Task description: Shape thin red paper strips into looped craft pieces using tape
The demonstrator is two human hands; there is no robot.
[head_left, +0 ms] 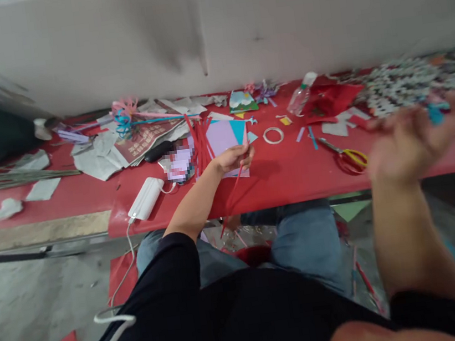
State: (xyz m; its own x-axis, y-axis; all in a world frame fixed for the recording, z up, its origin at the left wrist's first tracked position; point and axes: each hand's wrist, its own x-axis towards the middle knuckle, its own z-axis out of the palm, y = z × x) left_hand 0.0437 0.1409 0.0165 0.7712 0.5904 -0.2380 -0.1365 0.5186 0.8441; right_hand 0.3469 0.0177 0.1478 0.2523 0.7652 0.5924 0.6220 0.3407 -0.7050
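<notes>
My left hand point(235, 158) is closed around a thin red strip point(233, 187), whose long end slants down past the table's front edge. Under that hand lie lilac and blue paper sheets point(221, 137). A bundle of red strips point(202, 148) lies just left of them. At the right, my raised right hand point(408, 141) is slightly blurred, with its palm turned up and its fingers apart. I see nothing in it. Closest to it on the table are scissors with yellow and red handles point(345, 154).
The red-covered table point(295, 178) also carries a white roll of tape point(273, 135), a clear bottle point(302, 93), a white power bank point(146, 199) with its cable, and crumpled newspaper point(102, 153). A heap of white pieces point(409, 85) fills the back right. A wall point(233, 24) stands behind.
</notes>
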